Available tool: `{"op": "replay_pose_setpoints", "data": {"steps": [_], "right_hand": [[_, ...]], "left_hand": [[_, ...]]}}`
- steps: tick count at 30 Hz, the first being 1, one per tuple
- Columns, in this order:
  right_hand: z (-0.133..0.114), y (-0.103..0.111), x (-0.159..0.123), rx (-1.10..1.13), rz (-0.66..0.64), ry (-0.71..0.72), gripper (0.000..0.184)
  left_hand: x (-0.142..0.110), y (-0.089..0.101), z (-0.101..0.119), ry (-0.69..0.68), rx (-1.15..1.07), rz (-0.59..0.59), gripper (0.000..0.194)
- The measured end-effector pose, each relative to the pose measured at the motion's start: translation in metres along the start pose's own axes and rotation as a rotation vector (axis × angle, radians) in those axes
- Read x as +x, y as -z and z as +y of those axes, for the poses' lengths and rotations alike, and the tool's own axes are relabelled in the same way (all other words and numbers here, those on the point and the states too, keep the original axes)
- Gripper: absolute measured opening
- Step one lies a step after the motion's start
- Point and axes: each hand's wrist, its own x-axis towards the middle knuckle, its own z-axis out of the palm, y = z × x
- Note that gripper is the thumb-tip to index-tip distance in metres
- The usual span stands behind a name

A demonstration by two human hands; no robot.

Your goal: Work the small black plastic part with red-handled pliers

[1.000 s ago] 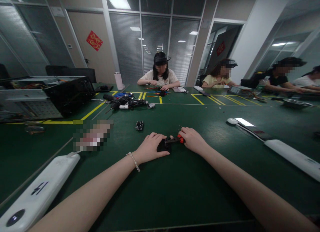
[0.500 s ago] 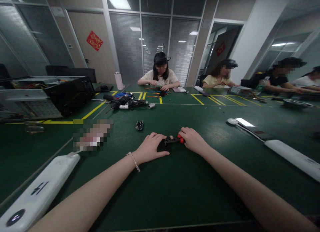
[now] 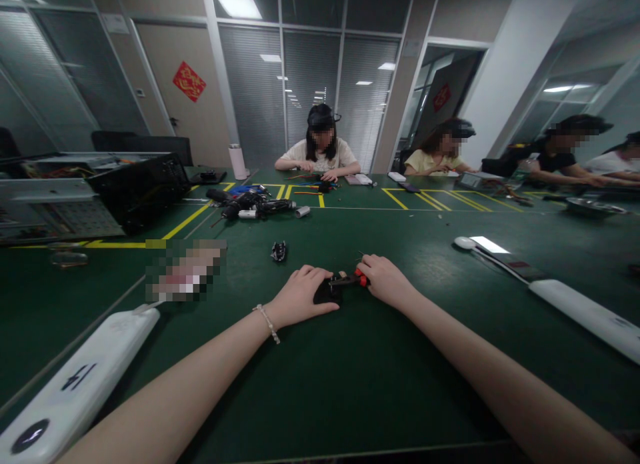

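My left hand [image 3: 305,292] is wrapped round a small black part [image 3: 326,292] on the green table, pinning it between thumb and fingers. My right hand [image 3: 384,277] is closed on the red handles of a pair of pliers [image 3: 350,281]. The dark jaws point left and reach onto the black part, close to my left fingers. What exactly the jaws grip is too small to tell. Just behind my left hand lies a small black and silver piece [image 3: 279,251], apart from both hands.
A computer case [image 3: 140,191] lies at the far left. Tools and cables [image 3: 255,203] are heaped behind my hands, near a pink bottle [image 3: 238,162]. White long-shaped devices flank me, left [image 3: 80,384] and right [image 3: 583,314]. A person [image 3: 323,147] works opposite; others sit right.
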Motion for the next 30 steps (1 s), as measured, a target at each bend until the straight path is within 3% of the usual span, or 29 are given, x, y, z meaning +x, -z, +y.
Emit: {"op": "replay_pose_setpoints", "data": {"steps": [14,30], "right_hand": [[0.0000,0.0016,0.0000,-0.004,-0.003,0.017,0.025],[-0.0008,0.0036,-0.0008,0.018,-0.001,0.011,0.026]], "left_hand": [[0.0005,-0.0023,-0.0016,-0.038,0.011,0.041,0.057],[-0.0005,0.0016,0.0012,0.001,-0.001,-0.013,0.060]]}}
